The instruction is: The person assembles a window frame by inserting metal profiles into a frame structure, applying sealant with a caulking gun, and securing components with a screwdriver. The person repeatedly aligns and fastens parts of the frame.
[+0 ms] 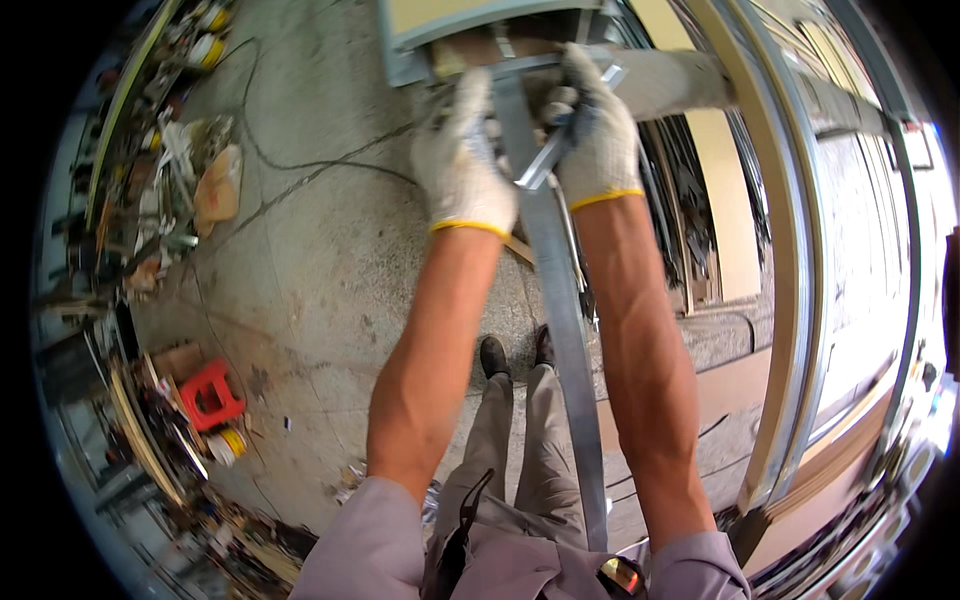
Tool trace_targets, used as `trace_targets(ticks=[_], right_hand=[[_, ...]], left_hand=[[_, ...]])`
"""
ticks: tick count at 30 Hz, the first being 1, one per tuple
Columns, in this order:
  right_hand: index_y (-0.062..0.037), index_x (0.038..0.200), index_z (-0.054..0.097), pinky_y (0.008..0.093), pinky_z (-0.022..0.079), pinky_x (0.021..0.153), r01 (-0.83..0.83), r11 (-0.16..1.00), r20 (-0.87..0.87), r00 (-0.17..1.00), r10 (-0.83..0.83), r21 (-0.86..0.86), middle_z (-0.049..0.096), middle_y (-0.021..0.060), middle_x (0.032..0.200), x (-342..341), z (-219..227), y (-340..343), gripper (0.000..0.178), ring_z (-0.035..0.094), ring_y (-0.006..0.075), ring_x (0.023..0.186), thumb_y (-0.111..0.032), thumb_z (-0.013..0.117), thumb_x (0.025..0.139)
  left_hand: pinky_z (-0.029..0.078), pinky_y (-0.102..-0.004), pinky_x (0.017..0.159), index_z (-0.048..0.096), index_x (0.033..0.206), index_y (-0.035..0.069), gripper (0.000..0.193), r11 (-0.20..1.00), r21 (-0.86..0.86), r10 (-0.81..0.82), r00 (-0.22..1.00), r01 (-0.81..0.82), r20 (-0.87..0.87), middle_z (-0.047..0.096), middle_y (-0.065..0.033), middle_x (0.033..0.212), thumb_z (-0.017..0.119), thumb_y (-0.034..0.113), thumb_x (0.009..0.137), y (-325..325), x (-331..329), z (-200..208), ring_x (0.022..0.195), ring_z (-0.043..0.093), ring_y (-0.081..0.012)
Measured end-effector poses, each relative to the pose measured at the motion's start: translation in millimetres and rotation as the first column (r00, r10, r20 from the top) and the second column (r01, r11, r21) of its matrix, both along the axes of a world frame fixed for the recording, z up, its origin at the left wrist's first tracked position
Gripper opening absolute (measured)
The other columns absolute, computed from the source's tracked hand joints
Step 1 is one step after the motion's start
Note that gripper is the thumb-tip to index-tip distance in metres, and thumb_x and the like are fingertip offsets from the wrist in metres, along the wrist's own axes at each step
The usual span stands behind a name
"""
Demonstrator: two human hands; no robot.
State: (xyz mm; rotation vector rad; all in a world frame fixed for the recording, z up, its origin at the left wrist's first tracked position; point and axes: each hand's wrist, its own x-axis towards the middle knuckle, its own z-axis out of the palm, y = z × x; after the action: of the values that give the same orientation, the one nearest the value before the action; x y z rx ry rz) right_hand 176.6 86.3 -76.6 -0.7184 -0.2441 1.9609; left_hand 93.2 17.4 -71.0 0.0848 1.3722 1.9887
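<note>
Both my hands wear white knit gloves with yellow cuffs, stretched out ahead at the upper middle. A long flat grey metal bar [562,290] runs from between them back toward my waist. In my right hand [600,140] is a short shiny metal strip [545,160], slanting across the long bar. My left hand [465,165] is curled beside the bar's far left edge, its thumb side pointing forward. Blur and the glove hide what its fingers close on. Just beyond the hands is a pale panel-topped piece with a grey metal edge [440,37].
A grey beam [680,80] crosses at the far right, joining long upright metal profiles [785,260]. Stacked dark strips and a pale board [725,210] lie below it. At left are a red stool [211,395], a bucket [228,445], scrap and a black cable [330,163] on the concrete floor.
</note>
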Motion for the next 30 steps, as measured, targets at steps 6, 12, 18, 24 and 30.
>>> trace_targets(ticks=[6, 12, 18, 24, 30], right_hand=[[-0.0048, 0.098, 0.069, 0.0191, 0.043, 0.045, -0.103, 0.995, -0.114, 0.988, 0.103, 0.004, 0.064, 0.0013, 0.076, 2.0, -10.2, 14.9, 0.011, 0.052, 0.0067, 0.055, -0.015, 0.073, 0.098], [-0.0062, 0.092, 0.065, 0.0202, 0.042, 0.044, -0.076, 0.997, -0.063, 0.995, 0.074, -0.022, 0.063, 0.0024, 0.076, 1.4, -11.0, 19.2, 0.012, 0.051, 0.0074, 0.055, -0.013, 0.073, 0.098], [-0.0087, 0.094, 0.064, 0.0199, 0.041, 0.045, -0.033, 0.996, 0.064, 0.998, 0.027, 0.087, 0.059, -0.0017, 0.076, 7.2, 13.3, -16.8, 0.013, 0.049, 0.0056, 0.055, -0.016, 0.072, 0.099], [-0.0067, 0.095, 0.063, 0.0181, 0.037, 0.042, -0.062, 0.996, 0.114, 0.992, 0.055, 0.065, 0.059, -0.0003, 0.078, 61.0, 59.7, -54.8, 0.02, 0.045, 0.0031, 0.051, -0.024, 0.066, 0.104], [-0.0044, 0.105, 0.065, 0.0176, 0.042, 0.045, -0.089, 0.99, 0.26, 0.964, 0.059, 0.106, 0.066, 0.0026, 0.085, 85.7, 80.9, -60.2, 0.02, 0.052, 0.0045, 0.058, -0.024, 0.063, 0.105]], left_hand=[[0.042, -0.0249, 0.06, 0.071, 0.117, 0.002, 0.052, 0.988, 0.091, 0.106, 0.975, -0.126, 0.195, 0.063, 0.0007, 0.084, 0.094, 0.023, 0.076, 2.4, 4.3, 1.9, 0.065, 0.052, -0.0105], [0.051, -0.0267, 0.057, 0.068, 0.107, 0.009, 0.034, 0.992, 0.082, 0.079, 0.978, -0.096, 0.193, 0.061, 0.001, 0.08, 0.088, 0.019, 0.081, -3.3, 4.8, 9.0, 0.063, 0.054, -0.0102], [0.046, -0.0228, 0.058, 0.068, 0.099, 0.007, 0.022, 0.994, 0.101, 0.0, 0.961, -0.029, 0.275, 0.06, 0.0011, 0.079, 0.082, 0.02, 0.087, -18.3, 3.6, 12.7, 0.064, 0.055, -0.0083], [0.061, -0.0279, 0.056, 0.069, 0.094, 0.005, 0.022, 0.963, 0.229, -0.095, 0.972, 0.145, -0.215, 0.071, -0.0074, 0.076, 0.071, 0.027, 0.094, -40.9, -33.9, 89.6, 0.062, 0.068, -0.0114], [0.059, -0.0302, 0.059, 0.068, 0.107, 0.001, 0.026, 0.935, 0.154, -0.283, 0.933, 0.32, -0.221, 0.076, -0.0162, 0.088, 0.064, 0.026, 0.099, 39.5, -128.5, 130.0, 0.066, 0.072, -0.0197]])
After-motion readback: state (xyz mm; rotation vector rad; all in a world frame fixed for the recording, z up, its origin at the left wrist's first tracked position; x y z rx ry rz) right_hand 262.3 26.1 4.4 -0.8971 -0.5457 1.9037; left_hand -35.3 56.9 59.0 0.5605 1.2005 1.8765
